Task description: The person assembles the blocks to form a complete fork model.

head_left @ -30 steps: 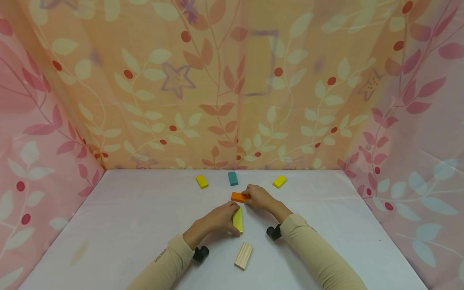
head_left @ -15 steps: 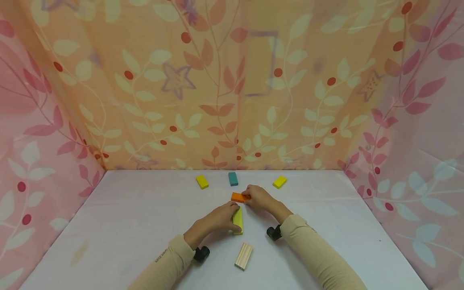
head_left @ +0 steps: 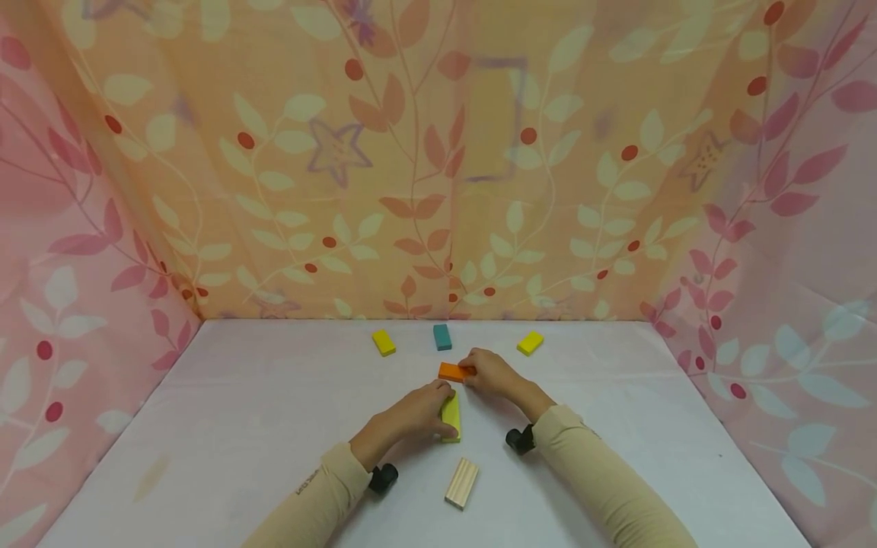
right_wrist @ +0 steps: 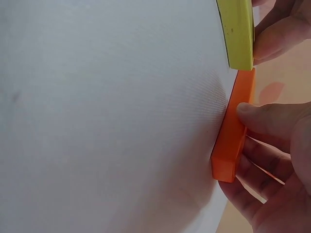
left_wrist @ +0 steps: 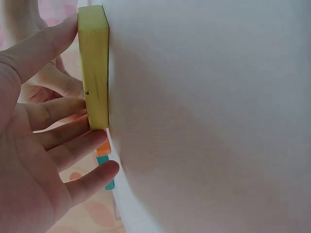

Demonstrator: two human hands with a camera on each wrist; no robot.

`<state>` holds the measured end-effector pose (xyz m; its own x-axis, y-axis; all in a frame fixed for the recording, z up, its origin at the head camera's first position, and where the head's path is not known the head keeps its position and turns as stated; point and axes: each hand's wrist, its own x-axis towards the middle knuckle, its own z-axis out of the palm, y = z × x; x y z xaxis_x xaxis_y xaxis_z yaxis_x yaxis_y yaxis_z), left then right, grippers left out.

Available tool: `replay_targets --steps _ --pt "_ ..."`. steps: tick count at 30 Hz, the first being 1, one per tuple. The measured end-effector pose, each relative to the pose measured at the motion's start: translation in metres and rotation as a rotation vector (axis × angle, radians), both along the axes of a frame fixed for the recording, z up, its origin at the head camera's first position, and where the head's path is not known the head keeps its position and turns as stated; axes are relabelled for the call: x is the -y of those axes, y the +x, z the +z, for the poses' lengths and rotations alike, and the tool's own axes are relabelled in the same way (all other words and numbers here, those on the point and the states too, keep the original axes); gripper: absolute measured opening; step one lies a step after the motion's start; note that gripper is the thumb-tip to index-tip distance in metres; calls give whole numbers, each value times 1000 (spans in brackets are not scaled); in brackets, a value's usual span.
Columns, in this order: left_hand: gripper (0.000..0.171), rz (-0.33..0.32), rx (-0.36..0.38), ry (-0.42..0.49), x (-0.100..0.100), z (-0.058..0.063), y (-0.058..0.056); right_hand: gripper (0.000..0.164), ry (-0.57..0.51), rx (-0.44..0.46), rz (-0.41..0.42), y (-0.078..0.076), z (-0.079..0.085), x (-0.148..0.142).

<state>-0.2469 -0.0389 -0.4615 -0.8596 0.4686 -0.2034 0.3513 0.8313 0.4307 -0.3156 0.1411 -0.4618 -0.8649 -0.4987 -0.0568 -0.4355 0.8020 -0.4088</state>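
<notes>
A yellow-green block [head_left: 452, 420] lies flat with its long side pointing away from me. My left hand [head_left: 414, 412] holds it from the left, thumb at the near end and fingertips by the far end, as the left wrist view shows along the block's side [left_wrist: 95, 77]. Just beyond it, an orange block [head_left: 450, 371] lies crosswise on the white cloth. My right hand [head_left: 493, 373] pinches that block's right part; in the right wrist view the thumb presses one long side of the orange block [right_wrist: 229, 133] and fingers curl behind it. Both blocks sit close together.
Behind the hands stand a yellow block [head_left: 384, 342], a teal block [head_left: 441, 337] and a second yellow block [head_left: 530, 342]. A plain striped wooden block [head_left: 462, 484] lies nearer me, between the forearms. Patterned cloth walls [head_left: 438, 228] close off the back and both sides.
</notes>
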Motion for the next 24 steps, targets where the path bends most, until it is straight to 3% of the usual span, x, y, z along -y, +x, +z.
replay_targets --steps 24 --pt "73 -17 -5 -29 -1 5 3 36 -99 60 -68 1 -4 -10"
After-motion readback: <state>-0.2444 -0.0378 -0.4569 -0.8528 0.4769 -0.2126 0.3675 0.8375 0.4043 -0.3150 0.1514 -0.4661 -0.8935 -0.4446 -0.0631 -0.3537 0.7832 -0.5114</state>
